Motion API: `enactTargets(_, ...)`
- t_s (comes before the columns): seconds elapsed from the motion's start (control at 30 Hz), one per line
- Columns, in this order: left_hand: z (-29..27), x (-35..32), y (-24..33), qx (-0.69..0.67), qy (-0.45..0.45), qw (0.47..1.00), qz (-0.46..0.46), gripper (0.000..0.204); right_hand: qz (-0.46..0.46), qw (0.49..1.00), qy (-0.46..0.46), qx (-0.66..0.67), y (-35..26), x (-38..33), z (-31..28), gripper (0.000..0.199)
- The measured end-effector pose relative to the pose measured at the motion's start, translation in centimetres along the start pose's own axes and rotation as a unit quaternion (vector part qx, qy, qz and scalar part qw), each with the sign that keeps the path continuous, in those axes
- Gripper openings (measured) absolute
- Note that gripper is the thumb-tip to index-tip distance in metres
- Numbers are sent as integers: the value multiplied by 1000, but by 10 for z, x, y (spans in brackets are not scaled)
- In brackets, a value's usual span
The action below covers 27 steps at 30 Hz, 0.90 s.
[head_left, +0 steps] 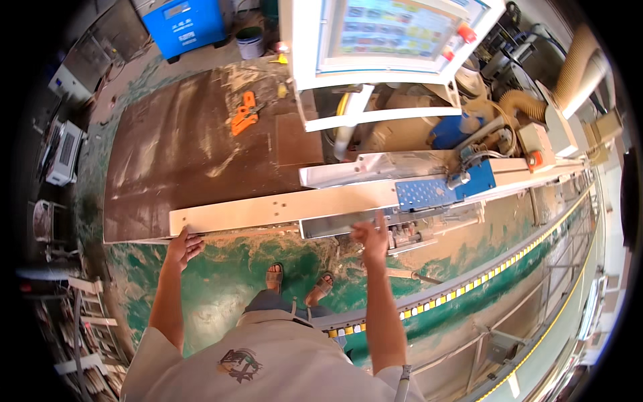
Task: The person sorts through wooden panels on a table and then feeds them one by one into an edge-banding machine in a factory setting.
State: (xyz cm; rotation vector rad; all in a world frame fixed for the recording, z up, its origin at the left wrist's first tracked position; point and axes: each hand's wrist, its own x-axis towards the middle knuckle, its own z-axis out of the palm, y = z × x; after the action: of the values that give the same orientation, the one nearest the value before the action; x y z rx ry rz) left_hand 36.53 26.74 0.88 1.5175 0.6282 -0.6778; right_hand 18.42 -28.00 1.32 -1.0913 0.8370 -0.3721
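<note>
A long, narrow pale wooden board (254,210), with small dark holes in its face, lies across a brown sheet-topped table and runs right onto a machine bed. My left hand (182,248) is at the board's left end, one fingertip touching the near edge, the other fingers loosely stretched below it. Near the board's right part, my right hand (372,237) is over a shiny metal channel (328,225). Motion smears its fingers, and I see nothing in it. The board's right end meets a blue perforated plate (426,193) on the machine.
An orange tool (245,114) rests on the brown table (167,147). Above the machine stands a white-framed control screen (395,30). A yellow-and-grey roller rail (462,288) curves along my right. Behind are a blue cabinet (184,27) and a bucket (250,43).
</note>
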Motion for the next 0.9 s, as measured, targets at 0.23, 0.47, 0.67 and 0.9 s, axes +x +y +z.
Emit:
enactTargets(0.23, 39, -7, -1, -50, -90, 994, -31, 49, 110, 986, -119, -29, 63, -109, 65, 42)
enactTargets(0.47, 64, -9, -1, -86, -148, 985, -38, 45, 147, 984, -70, -71, 74, -155, 44, 39)
enactTargets(0.67, 100, -13, 4, -117, -240, 961, -69, 42, 140, 988, 13, -63, 93, -183, 11, 38)
enactTargets(0.9, 151, 12, -17, -166, -365, 912, -85, 42, 127, 984, 94, -79, 100, -229, -8, 36)
